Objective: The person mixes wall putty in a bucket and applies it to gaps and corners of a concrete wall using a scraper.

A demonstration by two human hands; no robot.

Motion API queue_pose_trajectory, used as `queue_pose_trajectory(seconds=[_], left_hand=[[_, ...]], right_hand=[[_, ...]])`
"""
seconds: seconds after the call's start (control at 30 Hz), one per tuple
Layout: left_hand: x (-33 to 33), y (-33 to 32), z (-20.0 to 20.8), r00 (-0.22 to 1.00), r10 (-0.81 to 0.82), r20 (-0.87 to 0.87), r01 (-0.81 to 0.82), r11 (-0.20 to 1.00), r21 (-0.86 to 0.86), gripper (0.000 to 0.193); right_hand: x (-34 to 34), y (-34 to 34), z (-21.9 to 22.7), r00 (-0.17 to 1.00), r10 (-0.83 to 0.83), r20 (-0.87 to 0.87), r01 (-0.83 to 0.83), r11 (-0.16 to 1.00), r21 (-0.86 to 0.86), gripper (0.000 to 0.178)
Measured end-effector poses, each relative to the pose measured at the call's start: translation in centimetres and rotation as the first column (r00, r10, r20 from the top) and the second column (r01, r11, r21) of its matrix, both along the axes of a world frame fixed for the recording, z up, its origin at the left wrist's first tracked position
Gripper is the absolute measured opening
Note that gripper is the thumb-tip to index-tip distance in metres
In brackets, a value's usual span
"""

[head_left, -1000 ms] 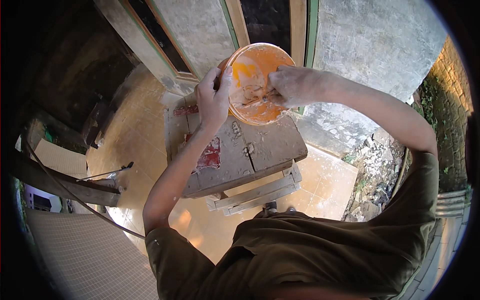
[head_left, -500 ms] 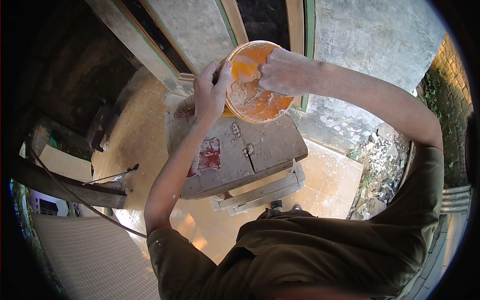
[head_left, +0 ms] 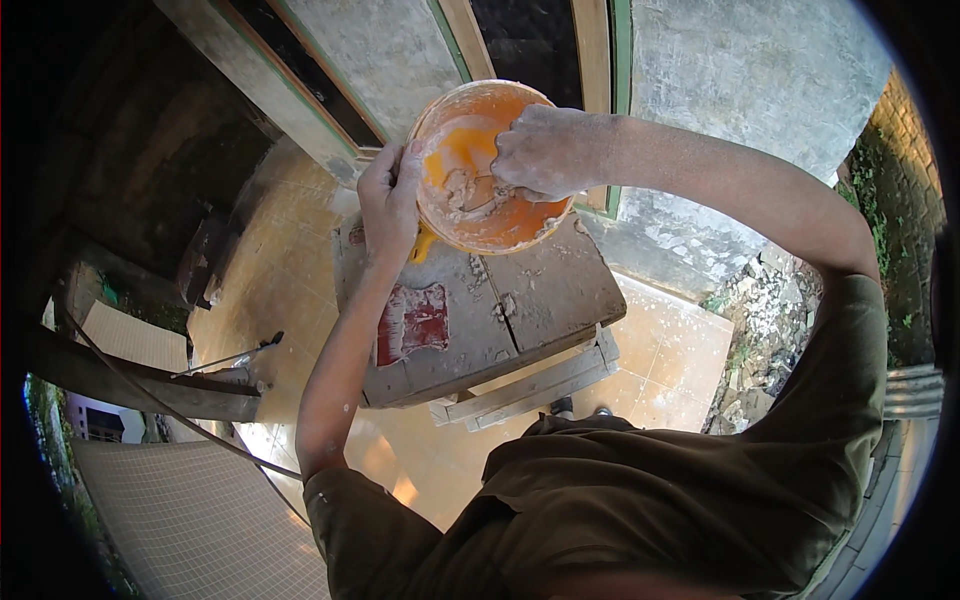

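Note:
An orange bucket (head_left: 533, 225) is tilted so that its mouth faces me, above the far part of a wooden bench. Its inner wall is smeared with wet, pale plaster (head_left: 463, 193). Gripping the left rim is my left hand (head_left: 388, 200), thumb at the edge. My right hand (head_left: 550, 152) reaches over the right rim, closed in a fist inside the mouth. Whatever it holds is hidden by the fingers and the plaster. A yellow piece like a handle (head_left: 422, 245) shows under the bucket's lower left side.
On the splattered wooden bench (head_left: 560, 290) lies a flat red plastic piece (head_left: 425, 325) coated with plaster. Behind stands a grey wall (head_left: 740, 90) with green-edged wooden frames. Rubble (head_left: 755, 340) lies along its foot at right. A thin dark rod (head_left: 230, 357) is at left.
The bucket has moved a little left with both hands. My right fist has shifted left with it, still inside the mouth. The yellow piece beneath shows more clearly.

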State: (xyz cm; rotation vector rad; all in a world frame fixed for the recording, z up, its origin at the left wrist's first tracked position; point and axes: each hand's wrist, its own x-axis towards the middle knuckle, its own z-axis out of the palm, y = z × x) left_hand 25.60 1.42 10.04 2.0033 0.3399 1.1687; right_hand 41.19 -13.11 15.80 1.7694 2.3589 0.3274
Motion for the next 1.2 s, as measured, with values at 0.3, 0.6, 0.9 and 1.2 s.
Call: queue_pose_trajectory(seconds=[0.3,0.6,0.9,1.2], left_hand=[[-0.1,-0.5,-0.3,0.999,-0.047,0.009,0.046,0.998,0.033,0.031],[0.8,-2.7,0.9,0.991,-0.074,-0.111,0.086,0.99,0.111,0.031],[1.5,-2.2,1.5,0.984,-0.117,-0.137,0.136,0.981,0.14,0.03],[2.0,-1.2,1.1,0.98,-0.146,-0.133,0.169,0.968,0.184,0.033]], right_hand=[[0.0,-0.1,2.8,0.993,-0.091,0.078,0.105,0.977,-0.187,0.026],[-1.4,-0.4,0.2,0.996,-0.081,0.039,0.081,0.997,0.004,0.025],[0.0,-3.5,3.7,0.997,0.04,-0.059,-0.033,0.994,0.106,0.016],[-0.8,-2.3,-1.4,0.99,-0.013,0.139,-0.014,0.981,0.192,0.014]])
